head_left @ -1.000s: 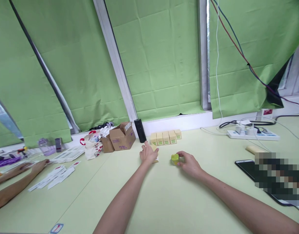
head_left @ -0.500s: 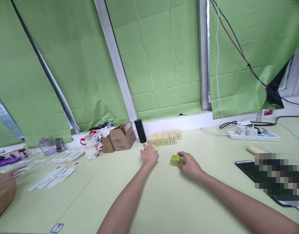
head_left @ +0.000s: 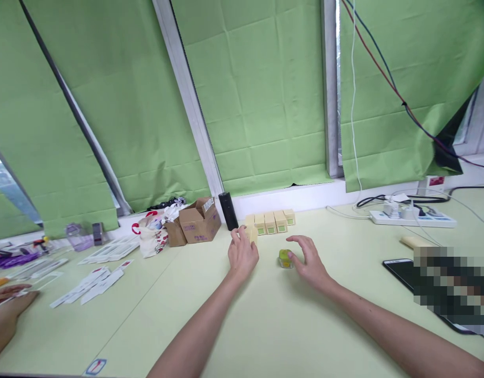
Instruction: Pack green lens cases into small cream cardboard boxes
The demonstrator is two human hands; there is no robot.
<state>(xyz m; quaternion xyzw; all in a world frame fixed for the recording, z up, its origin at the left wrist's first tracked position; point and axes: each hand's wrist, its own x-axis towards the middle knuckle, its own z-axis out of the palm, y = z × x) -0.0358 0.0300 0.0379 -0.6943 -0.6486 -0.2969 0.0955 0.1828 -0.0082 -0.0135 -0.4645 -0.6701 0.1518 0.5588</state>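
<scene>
My left hand (head_left: pixel 242 256) is closed around a small cream box (head_left: pixel 251 235), which shows past the fingers and partly hides behind them. A small clear jar with a green lid (head_left: pixel 285 258) stands on the table between my two hands. Beside it, my right hand (head_left: pixel 311 266) is open, thumb and fingers spread; its thumb tip overlaps the jar's right edge, and whether it touches I cannot tell. Just behind the held box, several cream boxes (head_left: pixel 270 223) with green labels stand in a row.
A black cylinder (head_left: pixel 228 211) and an open cardboard box (head_left: pixel 199 223) stand at the back. To the right are a power strip (head_left: pixel 413 219) and a phone (head_left: pixel 399 270). White printed slips (head_left: pixel 94 283) lie left, near another person's hands (head_left: pixel 13 307).
My right fingers have opened from the jar, which stays on the table. My left hand has lifted the cream box slightly. The other person's hands have drawn back to the left.
</scene>
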